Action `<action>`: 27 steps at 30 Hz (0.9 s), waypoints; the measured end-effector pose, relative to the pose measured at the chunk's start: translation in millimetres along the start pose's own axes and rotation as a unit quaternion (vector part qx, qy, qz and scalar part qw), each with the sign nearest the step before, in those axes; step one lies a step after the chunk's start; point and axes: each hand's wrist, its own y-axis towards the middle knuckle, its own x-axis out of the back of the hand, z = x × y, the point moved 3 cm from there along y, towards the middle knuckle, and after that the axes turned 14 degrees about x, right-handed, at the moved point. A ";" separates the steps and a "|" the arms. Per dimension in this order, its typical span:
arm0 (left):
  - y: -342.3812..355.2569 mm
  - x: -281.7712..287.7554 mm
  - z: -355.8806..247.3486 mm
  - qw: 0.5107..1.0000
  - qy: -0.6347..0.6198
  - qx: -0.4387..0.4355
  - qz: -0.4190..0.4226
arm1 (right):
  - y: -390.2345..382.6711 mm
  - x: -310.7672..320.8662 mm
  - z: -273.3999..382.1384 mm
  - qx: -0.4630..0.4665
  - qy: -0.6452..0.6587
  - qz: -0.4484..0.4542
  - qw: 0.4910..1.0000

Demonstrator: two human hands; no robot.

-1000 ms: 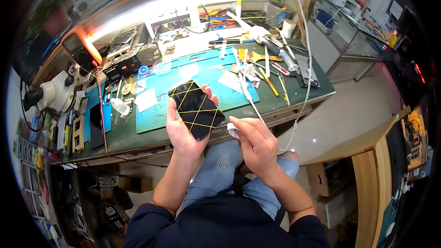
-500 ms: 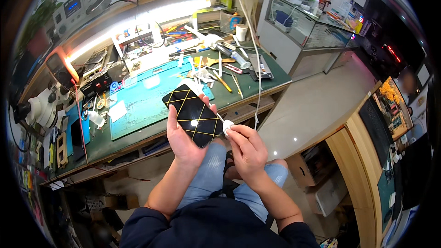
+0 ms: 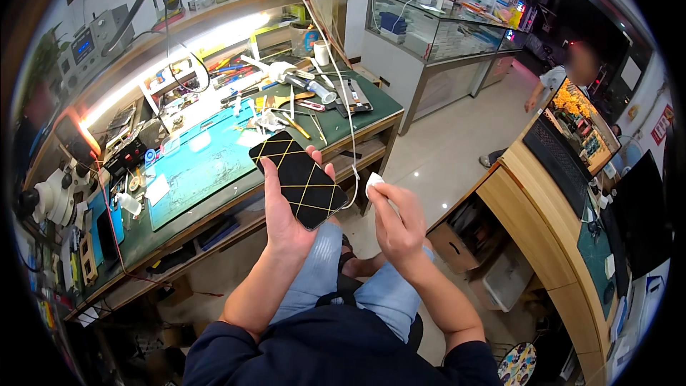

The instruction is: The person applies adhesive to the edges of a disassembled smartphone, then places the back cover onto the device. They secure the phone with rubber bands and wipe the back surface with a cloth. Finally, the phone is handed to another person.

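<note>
A dark smartphone (image 3: 303, 184) crossed by thin yellow lines lies tilted in my left hand (image 3: 284, 216), whose thumb and fingers wrap its edges. My right hand (image 3: 400, 221) is to the right of the phone and apart from it, slightly blurred. Between its thumb and fingers is a small white wad (image 3: 374, 183), like crumpled tissue or cloth. A white cable (image 3: 354, 144) hangs from the shelf and curls down by the phone's lower right corner. Whether it is plugged in, I cannot tell.
The green-topped workbench (image 3: 375, 118) ahead holds a turquoise mat (image 3: 193, 171), a hot-glue-gun-like white tool and many small tools. A microscope (image 3: 53, 196) stands at left. On the right, a wooden desk (image 3: 529, 239) carries an open laptop (image 3: 568, 161). Beyond it is another person (image 3: 554, 78).
My right hand has moved the white wad away from the phone's edge, to the right. The view has swung right, and a person now shows behind the laptop. My left hand still holds the phone.
</note>
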 end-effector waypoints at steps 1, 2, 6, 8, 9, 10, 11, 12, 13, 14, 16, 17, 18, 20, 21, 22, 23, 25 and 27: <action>0.0 -2.6 2.9 1.000 0.012 0.005 0.004 | 4.0 7.2 4.2 0.006 -0.004 -0.029 1.000; -0.2 -6.6 6.6 1.000 0.025 0.009 0.007 | 8.8 9.2 10.8 0.045 -0.006 -0.034 0.998; 0.5 -10.2 12.5 0.997 0.067 0.018 0.032 | 5.4 1.3 12.3 0.060 0.010 0.041 0.997; -3.5 -17.3 13.9 0.997 0.078 0.002 -0.012 | 0.0 5.6 -1.6 0.005 -0.005 0.024 1.000; -3.6 -17.1 14.3 0.996 0.091 0.007 0.007 | -0.5 6.3 -4.4 -0.024 -0.011 0.020 0.999; -3.8 -16.4 14.1 0.994 0.104 0.011 0.026 | 1.8 9.7 0.1 -0.005 -0.008 -0.008 1.000; -3.5 -16.2 14.5 0.992 0.117 0.016 0.045 | 6.2 11.3 10.8 0.020 0.004 -0.004 1.000; -0.3 -18.4 18.2 0.995 0.101 -0.007 0.008 | 9.8 13.5 25.0 0.044 0.013 0.001 0.999; -0.1 -19.5 20.2 0.996 0.092 0.003 0.018 | 11.1 13.2 33.6 0.068 0.021 0.007 0.997; 0.1 -19.9 22.1 0.996 0.083 0.014 0.029 | 8.3 6.6 33.4 0.117 0.024 0.034 0.992; 3.7 -16.5 23.3 0.993 0.113 -0.013 0.024 | 2.0 2.9 28.4 0.079 0.018 0.042 0.996; 3.9 -15.0 24.0 0.993 0.116 -0.008 0.022 | -1.9 1.4 25.2 0.060 0.014 0.047 0.997; 3.8 -13.1 23.4 0.993 0.120 -0.005 0.021 | -4.7 0.1 15.2 0.027 -0.016 0.062 0.998; 6.2 -6.8 24.0 0.994 0.105 0.016 0.015 | -5.0 4.6 9.7 0.008 -0.024 0.043 0.999; 9.3 -5.4 25.4 0.993 0.120 0.006 0.019 | -2.1 7.8 8.4 -0.002 -0.029 0.033 0.999; 12.8 -4.6 28.0 0.991 0.134 -0.004 0.024 | 0.9 10.4 15.0 0.009 0.007 0.034 0.999; 15.5 -4.2 29.6 0.989 0.148 -0.014 0.028 | 2.9 7.1 16.1 0.026 0.016 0.056 0.998; 18.1 -2.9 31.6 0.984 0.174 -0.006 0.039 | 3.8 0.8 16.6 0.054 0.032 0.101 0.993; 19.3 3.1 28.1 0.980 0.194 -0.009 0.040 | -5.1 2.3 0.9 -0.001 0.005 0.133 0.991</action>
